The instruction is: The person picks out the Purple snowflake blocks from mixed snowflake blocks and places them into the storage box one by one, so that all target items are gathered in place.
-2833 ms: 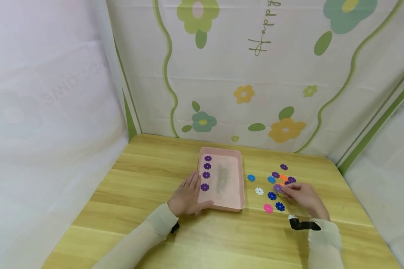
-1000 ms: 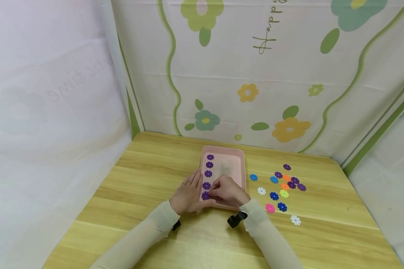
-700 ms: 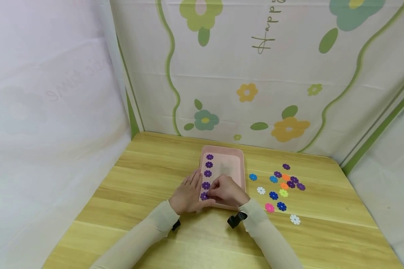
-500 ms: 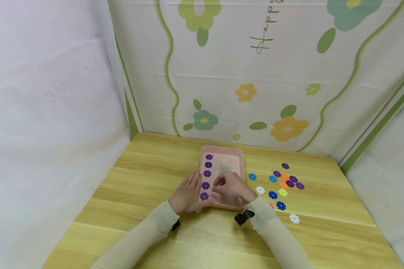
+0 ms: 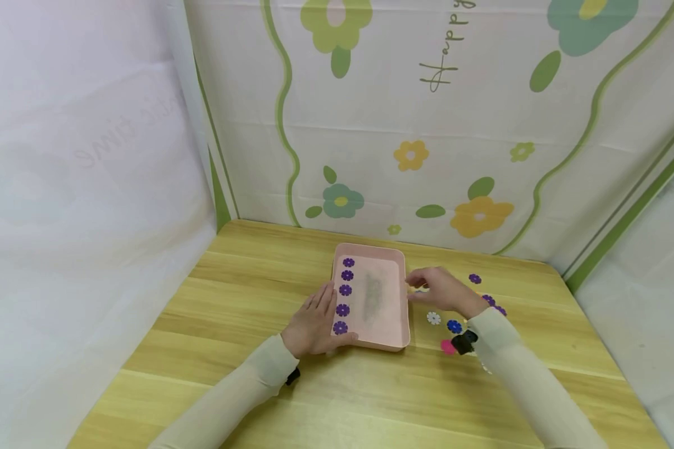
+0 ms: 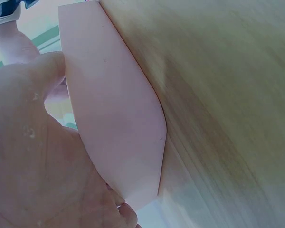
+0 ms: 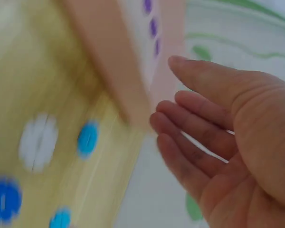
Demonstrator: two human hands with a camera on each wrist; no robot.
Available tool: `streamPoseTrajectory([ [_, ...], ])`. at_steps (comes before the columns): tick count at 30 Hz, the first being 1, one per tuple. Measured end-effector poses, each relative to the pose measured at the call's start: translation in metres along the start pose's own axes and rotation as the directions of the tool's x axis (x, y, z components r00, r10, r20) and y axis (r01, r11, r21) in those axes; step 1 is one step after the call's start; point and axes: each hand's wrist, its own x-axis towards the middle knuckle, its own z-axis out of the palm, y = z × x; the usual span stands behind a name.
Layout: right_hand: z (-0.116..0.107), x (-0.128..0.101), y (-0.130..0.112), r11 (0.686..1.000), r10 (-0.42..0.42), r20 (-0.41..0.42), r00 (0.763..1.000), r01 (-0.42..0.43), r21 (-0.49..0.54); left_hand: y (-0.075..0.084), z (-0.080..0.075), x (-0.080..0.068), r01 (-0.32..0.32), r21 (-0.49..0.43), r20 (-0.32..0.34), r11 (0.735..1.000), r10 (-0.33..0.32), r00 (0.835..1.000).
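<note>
Five purple flower pieces (image 5: 345, 290) sit in a neat column down the left side of the pink tray (image 5: 395, 299), right beside the left hand's fingertips. That left hand (image 5: 314, 324) lies against the tray's near left corner, fingers straight along the outer wall and thumb along the near edge, bracing it rather than gripping; the left wrist view shows the palm (image 6: 33, 156) flush to the tray's wall (image 6: 114, 118). Over on the other side, the right hand (image 5: 440, 290) hovers just past the tray's right rim, fingers loose and extended, holding nothing, and the right wrist view confirms an empty, relaxed palm (image 7: 237, 128). Just beneath and beyond that hand lie the loose flower pieces on the counter (image 5: 247, 293): a white one (image 5: 434, 318), a dark blue one (image 5: 454, 325), a pink one (image 5: 447, 347) near the wrist, and a purple one (image 5: 474, 279) on the far side.
</note>
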Motion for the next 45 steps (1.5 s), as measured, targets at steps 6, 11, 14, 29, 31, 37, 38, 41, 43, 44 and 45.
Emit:
streamPoseTrajectory([
  [6, -0.018, -0.008, 0.044, 0.985, 0.035, 0.021, 0.999, -0.031, -0.168, 0.001, -0.002, -0.002, -0.015, 0.000, -0.012, 1.000, 0.015, 1.000],
  [11, -0.027, -0.016, 0.078, 0.972, 0.093, 0.033, 0.995, -0.084, -0.221, -0.001, 0.003, 0.000, -0.006, 0.009, -0.009, 1.000, 0.006, 1.000],
  [14, -0.029, -0.020, 0.096, 0.968, 0.143, 0.029, 0.989, -0.134, -0.211, -0.001, 0.003, 0.001, 0.001, 0.013, 0.001, 1.000, -0.001, 1.000],
  [29, -0.014, -0.030, 0.132, 0.967, 0.221, -0.030, 0.975, -0.223, -0.127, -0.001, 0.005, 0.001, 0.019, -0.022, 0.009, 1.000, -0.019, 1.000],
  [31, -0.014, -0.032, 0.133, 0.967, 0.226, -0.036, 0.974, -0.228, -0.114, 0.001, 0.001, 0.000, 0.019, -0.022, 0.015, 1.000, -0.019, 1.000],
  [37, -0.014, -0.035, 0.140, 0.956, 0.292, -0.018, 0.956, -0.293, -0.031, 0.006, -0.009, -0.005, 0.021, -0.020, 0.029, 1.000, -0.021, 0.999],
  [38, -0.015, -0.036, 0.141, 0.953, 0.301, -0.017, 0.953, -0.302, -0.022, 0.006, -0.009, -0.005, 0.021, -0.016, 0.031, 1.000, -0.021, 0.999],
  [41, -0.018, -0.035, 0.144, 0.948, 0.318, -0.009, 0.948, -0.318, -0.002, 0.006, -0.009, -0.006, 0.020, -0.010, 0.026, 1.000, -0.020, 0.999],
  [43, -0.023, -0.035, 0.142, 0.949, 0.314, 0.001, 0.949, -0.314, -0.010, 0.006, -0.008, -0.005, 0.021, -0.001, 0.029, 1.000, -0.021, 0.999],
  [44, -0.026, -0.036, 0.142, 0.951, 0.309, 0.006, 0.951, -0.309, -0.020, 0.006, -0.008, -0.005, 0.021, -0.002, 0.029, 1.000, -0.021, 0.999],
  [45, -0.029, -0.036, 0.140, 0.953, 0.301, 0.010, 0.954, -0.300, -0.031, 0.006, -0.007, -0.005, 0.022, -0.002, 0.027, 1.000, -0.021, 0.999],
])
